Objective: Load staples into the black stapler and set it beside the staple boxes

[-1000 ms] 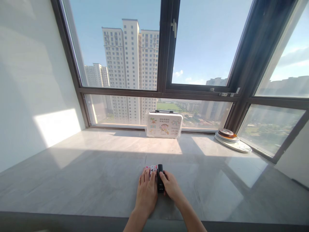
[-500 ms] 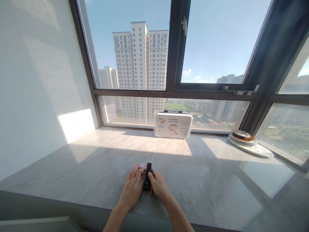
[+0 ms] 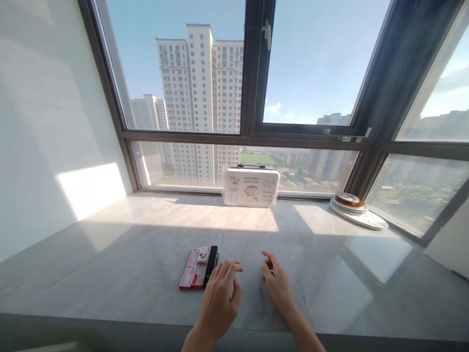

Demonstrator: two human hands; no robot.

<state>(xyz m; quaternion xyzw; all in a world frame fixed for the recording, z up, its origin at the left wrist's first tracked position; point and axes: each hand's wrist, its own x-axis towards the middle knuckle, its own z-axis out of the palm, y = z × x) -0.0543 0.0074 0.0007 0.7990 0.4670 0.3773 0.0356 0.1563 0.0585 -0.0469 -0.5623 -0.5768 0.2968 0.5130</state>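
Both hands have come off the small things they were pressing a moment ago. The left hand (image 3: 220, 300) now hovers just right of them with its grip loose, fingers spread and holding nothing. The right hand (image 3: 279, 286) sits farther right, its grip half open too, and whether anything tiny lies under its thumb cannot be told. So the handling of the pair looks finished or paused, and they lie uncovered on the counter (image 3: 110, 264), near its front edge. The window (image 3: 252, 73) is the biggest shape, with dark metal bars around clear panes. The counter is pale grey polished stone, faintly veined, with a thin seam, half in sun. A white rounded plastic case (image 3: 251, 187) with cartoon prints leans against the glass. A stack of round glazed plates (image 3: 357, 212) rests at the right. The red-and-white cards (image 3: 195, 268) are flat, glossy rectangles, touching a slim black bar (image 3: 211, 258), matte and straight-edged.
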